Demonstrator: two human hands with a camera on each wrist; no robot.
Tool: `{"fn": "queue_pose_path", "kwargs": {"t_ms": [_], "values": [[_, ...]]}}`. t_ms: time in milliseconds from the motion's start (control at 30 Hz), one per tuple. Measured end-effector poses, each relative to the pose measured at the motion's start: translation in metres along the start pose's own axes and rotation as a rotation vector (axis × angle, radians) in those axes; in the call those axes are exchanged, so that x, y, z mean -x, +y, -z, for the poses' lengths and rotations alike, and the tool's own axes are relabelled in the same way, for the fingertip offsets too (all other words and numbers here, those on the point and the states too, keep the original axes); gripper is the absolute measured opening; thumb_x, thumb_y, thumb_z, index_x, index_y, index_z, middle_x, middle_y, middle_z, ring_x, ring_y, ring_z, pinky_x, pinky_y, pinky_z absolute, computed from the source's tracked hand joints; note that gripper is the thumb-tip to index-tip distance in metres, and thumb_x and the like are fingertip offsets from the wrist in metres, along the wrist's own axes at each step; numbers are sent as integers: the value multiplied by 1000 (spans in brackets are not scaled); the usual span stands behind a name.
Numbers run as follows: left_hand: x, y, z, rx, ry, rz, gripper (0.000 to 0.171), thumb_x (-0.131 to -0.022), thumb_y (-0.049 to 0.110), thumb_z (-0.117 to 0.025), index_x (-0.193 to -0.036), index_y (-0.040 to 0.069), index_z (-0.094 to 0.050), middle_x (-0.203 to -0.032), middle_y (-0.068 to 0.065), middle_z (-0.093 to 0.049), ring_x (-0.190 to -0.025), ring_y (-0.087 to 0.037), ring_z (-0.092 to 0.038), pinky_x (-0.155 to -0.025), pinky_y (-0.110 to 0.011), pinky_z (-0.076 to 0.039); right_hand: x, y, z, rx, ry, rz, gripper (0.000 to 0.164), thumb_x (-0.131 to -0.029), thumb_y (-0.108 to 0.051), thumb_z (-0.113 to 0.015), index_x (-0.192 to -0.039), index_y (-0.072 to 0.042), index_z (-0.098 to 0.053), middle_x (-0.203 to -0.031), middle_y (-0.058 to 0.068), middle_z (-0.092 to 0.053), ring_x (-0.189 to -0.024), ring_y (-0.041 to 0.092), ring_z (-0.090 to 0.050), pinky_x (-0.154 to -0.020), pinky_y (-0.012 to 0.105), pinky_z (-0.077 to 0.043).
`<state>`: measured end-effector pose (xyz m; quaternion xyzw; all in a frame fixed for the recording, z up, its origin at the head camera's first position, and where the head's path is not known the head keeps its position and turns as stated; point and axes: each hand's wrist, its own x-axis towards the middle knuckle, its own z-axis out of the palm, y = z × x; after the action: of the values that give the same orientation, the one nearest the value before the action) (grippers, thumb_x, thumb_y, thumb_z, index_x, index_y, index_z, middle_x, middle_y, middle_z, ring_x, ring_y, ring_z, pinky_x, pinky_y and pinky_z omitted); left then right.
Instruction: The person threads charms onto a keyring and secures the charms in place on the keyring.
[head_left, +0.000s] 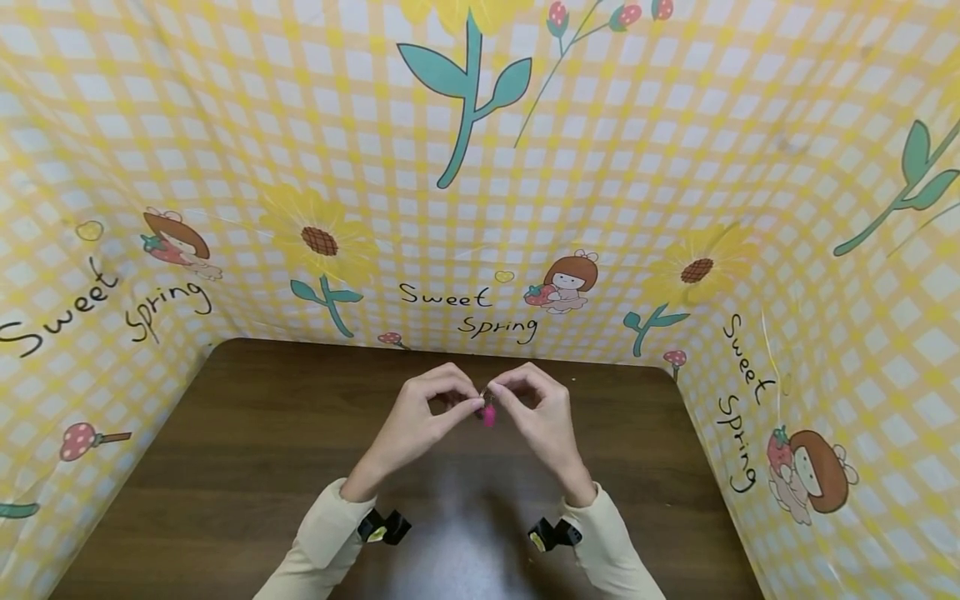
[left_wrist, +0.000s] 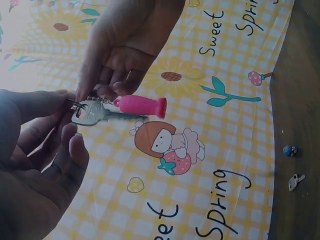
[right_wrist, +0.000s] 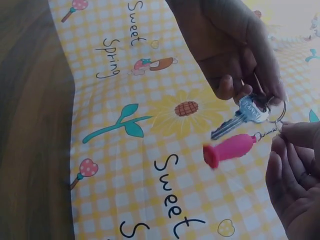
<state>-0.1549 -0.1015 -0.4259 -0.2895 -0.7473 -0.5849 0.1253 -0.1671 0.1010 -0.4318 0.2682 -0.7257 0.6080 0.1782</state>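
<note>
Both hands meet above the table around a metal key ring (right_wrist: 284, 111). My left hand (head_left: 423, 421) pinches the ring between thumb and fingertips, beside the head of a silver key (right_wrist: 246, 114). My right hand (head_left: 542, 417) pinches where the short chain (right_wrist: 268, 132) of a pink charm meets the ring. The pink charm (left_wrist: 142, 106), rounded with a flared end, dangles next to the key. In the head view it shows as a small pink spot below the fingertips. Part of the ring is hidden behind the fingers.
A dark wooden table (head_left: 247, 467) lies beneath the hands. A yellow checked cloth (head_left: 480, 217) stands as walls at the back and sides. In the left wrist view, a small blue object (left_wrist: 290, 150) and another key (left_wrist: 296, 182) lie on the tabletop.
</note>
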Motion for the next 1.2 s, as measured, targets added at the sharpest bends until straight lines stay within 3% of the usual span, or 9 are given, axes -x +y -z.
{"fn": "queue_pose_path", "kwargs": {"t_ms": [100, 333, 567, 800, 1000, 1200], "values": [[0, 0, 1, -4, -6, 6, 10, -98, 7, -77, -92, 14, -77, -92, 2, -67, -75, -14, -59, -66, -25, -50, 0, 0, 0, -1, 4, -5, 5, -95, 2, -78, -96, -3, -77, -91, 7, -73, -77, 13, -67, -67, 21, -53], [1, 2, -1, -18, -56, 89, 13, -100, 12, -75, -88, 14, -76, -86, 3, -61, -71, -15, -52, -62, -26, -43, 3, -2, -2, -41, -46, 47, 8, -94, 8, -75, -96, 0, -74, -92, 12, -71, -78, 13, -67, -69, 23, -57], [1, 2, -2, -51, -7, 66, 9, -99, 8, -76, -90, 12, -78, -80, 4, -54, -68, -11, -45, -61, -24, -37, 2, -1, -2, -34, -29, 66, 11, -93, 7, -77, -95, -4, -75, -91, 10, -72, -76, 15, -68, -69, 24, -57], [3, 3, 3, 5, 3, 14, 10, -99, 5, -75, -94, 13, -78, -83, 2, -58, -67, -12, -47, -59, -24, -39, 3, -2, 2, -5, -16, 20, 6, -95, 5, -76, -97, -1, -75, -91, 10, -73, -76, 12, -66, -68, 21, -54], [1, 5, 8, 44, -38, 67, 9, -101, 4, -71, -95, 10, -74, -84, 0, -57, -71, -12, -48, -61, -23, -39, 3, -3, 2, -26, -48, 14, 6, -96, 6, -74, -99, 1, -74, -94, 12, -72, -80, 12, -66, -71, 24, -55], [-1, 5, 5, 16, -59, 94, 13, -102, 6, -70, -91, 11, -74, -83, 0, -59, -70, -12, -48, -61, -23, -40, 3, -6, -1, -26, -66, 53, 9, -96, 7, -74, -98, -2, -74, -94, 13, -72, -82, 14, -68, -73, 27, -59]]}}
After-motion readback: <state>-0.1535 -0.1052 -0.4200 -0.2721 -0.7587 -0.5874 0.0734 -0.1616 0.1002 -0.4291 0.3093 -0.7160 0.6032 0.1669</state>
